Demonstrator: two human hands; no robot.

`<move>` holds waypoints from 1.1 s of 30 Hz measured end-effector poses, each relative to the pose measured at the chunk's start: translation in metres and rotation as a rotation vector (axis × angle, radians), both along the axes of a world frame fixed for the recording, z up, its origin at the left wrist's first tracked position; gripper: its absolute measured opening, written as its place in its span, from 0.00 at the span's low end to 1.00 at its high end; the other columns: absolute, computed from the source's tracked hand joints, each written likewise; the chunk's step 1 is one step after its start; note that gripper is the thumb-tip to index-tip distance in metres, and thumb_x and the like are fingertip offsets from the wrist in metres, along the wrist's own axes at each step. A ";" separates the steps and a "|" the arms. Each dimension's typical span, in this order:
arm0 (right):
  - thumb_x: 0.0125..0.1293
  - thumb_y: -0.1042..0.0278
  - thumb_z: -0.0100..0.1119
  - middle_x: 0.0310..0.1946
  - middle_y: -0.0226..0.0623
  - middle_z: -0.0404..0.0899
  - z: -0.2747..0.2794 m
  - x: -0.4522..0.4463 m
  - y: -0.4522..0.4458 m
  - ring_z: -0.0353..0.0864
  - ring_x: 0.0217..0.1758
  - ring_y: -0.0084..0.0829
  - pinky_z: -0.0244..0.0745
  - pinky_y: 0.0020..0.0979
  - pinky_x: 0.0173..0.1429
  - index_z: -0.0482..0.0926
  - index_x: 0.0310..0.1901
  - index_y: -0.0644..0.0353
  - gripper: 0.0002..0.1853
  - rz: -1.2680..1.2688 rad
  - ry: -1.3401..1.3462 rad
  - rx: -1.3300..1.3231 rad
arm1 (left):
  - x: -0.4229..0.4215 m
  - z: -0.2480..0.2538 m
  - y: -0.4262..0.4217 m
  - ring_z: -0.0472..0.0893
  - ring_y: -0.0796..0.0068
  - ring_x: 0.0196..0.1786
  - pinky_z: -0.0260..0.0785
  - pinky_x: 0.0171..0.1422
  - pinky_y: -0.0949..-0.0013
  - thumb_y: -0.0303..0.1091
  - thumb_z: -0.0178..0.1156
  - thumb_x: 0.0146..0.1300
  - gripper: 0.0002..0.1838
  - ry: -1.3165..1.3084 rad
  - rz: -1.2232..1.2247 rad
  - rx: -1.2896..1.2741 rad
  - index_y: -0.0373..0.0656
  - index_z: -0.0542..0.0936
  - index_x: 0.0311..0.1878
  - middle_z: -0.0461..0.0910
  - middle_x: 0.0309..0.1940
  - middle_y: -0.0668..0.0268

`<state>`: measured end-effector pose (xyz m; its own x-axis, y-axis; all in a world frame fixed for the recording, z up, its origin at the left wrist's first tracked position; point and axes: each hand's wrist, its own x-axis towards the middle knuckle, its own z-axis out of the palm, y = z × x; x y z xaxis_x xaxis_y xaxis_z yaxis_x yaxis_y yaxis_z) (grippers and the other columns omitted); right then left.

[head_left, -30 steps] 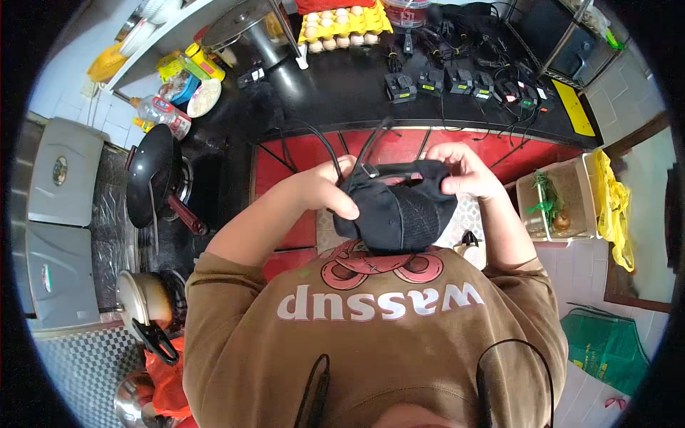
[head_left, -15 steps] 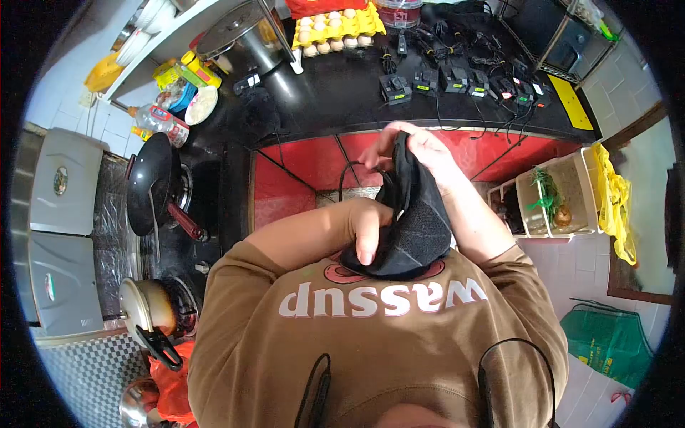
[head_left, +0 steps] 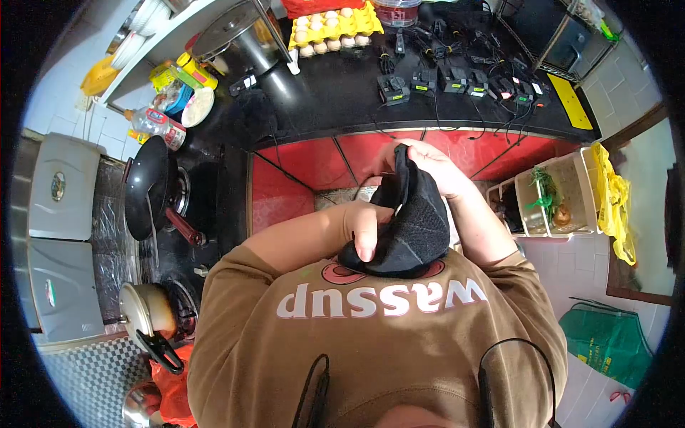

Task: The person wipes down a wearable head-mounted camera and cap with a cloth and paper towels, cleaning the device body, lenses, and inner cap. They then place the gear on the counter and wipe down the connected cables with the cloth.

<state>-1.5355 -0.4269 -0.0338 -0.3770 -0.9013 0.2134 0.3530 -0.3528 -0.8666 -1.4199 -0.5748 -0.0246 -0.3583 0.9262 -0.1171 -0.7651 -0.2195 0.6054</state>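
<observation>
A black fabric cap (head_left: 417, 232) with stitched panels is held in front of my chest, its crown facing me and its edge turned up and away. My left hand (head_left: 362, 227) grips its left side, thumb lying on the outside and the fingers hidden inside or behind it. At the upper edge, my right hand (head_left: 434, 170) pinches the fabric, with the thumb near the top and the other fingers mostly out of sight behind. A thin dark cord curves out beside the cap on the left.
Ahead, a black counter (head_left: 321, 107) carries several battery chargers (head_left: 394, 90) with cables and an egg tray (head_left: 335, 32). To the left are a wok (head_left: 150, 187) and a pot (head_left: 146, 314) on the stove. A rack (head_left: 560, 200) with vegetables stands right, near a green bag (head_left: 606, 342).
My right hand and the cap's upper edge have come down slightly towards my chest. The cord loop shows less than before. My left hand keeps nearly the same place.
</observation>
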 end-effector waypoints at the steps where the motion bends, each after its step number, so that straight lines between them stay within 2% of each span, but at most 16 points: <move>1: 0.73 0.51 0.50 0.40 0.34 0.81 -0.002 -0.002 0.001 0.79 0.41 0.23 0.75 0.27 0.48 0.77 0.49 0.62 0.20 0.029 0.003 -0.008 | 0.000 0.002 -0.002 0.72 0.62 0.63 0.61 0.65 0.69 0.24 0.64 0.14 0.54 0.002 0.000 0.000 0.28 0.70 0.62 0.76 0.57 0.54; 2: 0.73 0.51 0.50 0.40 0.34 0.81 0.000 -0.004 0.005 0.79 0.41 0.23 0.75 0.27 0.48 0.77 0.49 0.62 0.20 0.030 0.004 -0.009 | 0.001 0.004 -0.006 0.72 0.62 0.63 0.61 0.66 0.69 0.24 0.63 0.16 0.53 0.014 0.023 0.027 0.28 0.70 0.62 0.77 0.57 0.54; 5: 0.73 0.54 0.51 0.37 0.35 0.81 0.024 -0.003 0.022 0.80 0.41 0.24 0.74 0.28 0.48 0.78 0.43 0.64 0.18 -0.108 0.105 0.326 | 0.006 0.020 -0.017 0.72 0.62 0.63 0.62 0.66 0.68 0.24 0.61 0.18 0.51 0.034 0.068 0.079 0.27 0.70 0.62 0.77 0.56 0.53; 8: 0.73 0.58 0.51 0.35 0.31 0.82 0.027 0.000 0.034 0.80 0.37 0.21 0.75 0.25 0.45 0.79 0.45 0.64 0.16 -0.122 0.041 0.331 | 0.022 0.058 -0.017 0.74 0.64 0.63 0.63 0.69 0.64 0.27 0.61 0.32 0.42 -0.028 0.541 -0.224 0.32 0.69 0.61 0.74 0.60 0.52; 9: 0.73 0.60 0.50 0.33 0.29 0.82 0.027 0.002 0.037 0.80 0.35 0.20 0.75 0.24 0.43 0.79 0.45 0.64 0.15 -0.129 0.008 0.334 | 0.024 0.058 -0.020 0.74 0.64 0.63 0.63 0.69 0.64 0.27 0.61 0.32 0.42 -0.029 0.536 -0.226 0.32 0.69 0.61 0.74 0.60 0.52; 12: 0.73 0.59 0.51 0.33 0.29 0.82 0.033 0.016 0.031 0.80 0.35 0.20 0.75 0.24 0.42 0.79 0.45 0.63 0.15 -0.247 -0.119 0.326 | 0.029 0.059 -0.032 0.76 0.62 0.60 0.65 0.67 0.63 0.29 0.59 0.35 0.42 0.126 0.781 -0.511 0.31 0.67 0.63 0.75 0.58 0.53; 13: 0.73 0.59 0.51 0.32 0.29 0.81 0.034 0.017 0.029 0.80 0.34 0.20 0.75 0.24 0.41 0.79 0.45 0.63 0.15 -0.301 -0.181 0.323 | 0.030 0.059 -0.034 0.76 0.62 0.60 0.65 0.67 0.63 0.29 0.59 0.35 0.42 0.128 0.781 -0.511 0.31 0.67 0.63 0.75 0.58 0.53; 16: 0.73 0.59 0.51 0.36 0.29 0.82 0.034 0.011 0.031 0.79 0.38 0.19 0.74 0.24 0.45 0.79 0.48 0.63 0.16 -0.256 -0.216 0.301 | 0.035 0.058 -0.038 0.77 0.64 0.57 0.66 0.66 0.64 0.31 0.56 0.46 0.36 0.010 0.752 -0.511 0.31 0.68 0.63 0.76 0.57 0.57; 22: 0.73 0.59 0.52 0.38 0.27 0.81 0.029 0.010 0.022 0.77 0.41 0.17 0.72 0.24 0.48 0.79 0.49 0.63 0.15 -0.335 -0.120 0.248 | 0.039 0.038 -0.043 0.78 0.65 0.57 0.67 0.65 0.64 0.33 0.56 0.48 0.36 -0.091 0.725 -0.320 0.32 0.67 0.64 0.76 0.56 0.57; 25: 0.73 0.58 0.51 0.36 0.29 0.80 0.025 -0.003 0.021 0.78 0.37 0.19 0.73 0.23 0.42 0.77 0.46 0.63 0.15 -0.441 0.299 0.110 | 0.040 0.032 -0.042 0.78 0.65 0.57 0.68 0.64 0.64 0.35 0.57 0.48 0.37 -0.158 0.663 -0.243 0.32 0.67 0.65 0.76 0.57 0.56; 30: 0.73 0.58 0.51 0.37 0.28 0.79 0.041 -0.004 0.016 0.78 0.38 0.18 0.73 0.22 0.44 0.76 0.45 0.62 0.14 -0.520 0.300 0.110 | 0.032 0.023 -0.051 0.77 0.65 0.58 0.67 0.66 0.64 0.36 0.60 0.43 0.42 -0.009 0.676 -0.247 0.33 0.65 0.67 0.75 0.58 0.56; 33: 0.73 0.60 0.52 0.39 0.27 0.80 0.041 0.007 0.013 0.78 0.41 0.17 0.74 0.23 0.48 0.78 0.48 0.62 0.14 -0.387 -0.045 0.077 | 0.041 0.016 -0.058 0.77 0.65 0.58 0.67 0.66 0.65 0.36 0.62 0.40 0.45 0.021 0.682 -0.274 0.33 0.65 0.67 0.75 0.58 0.56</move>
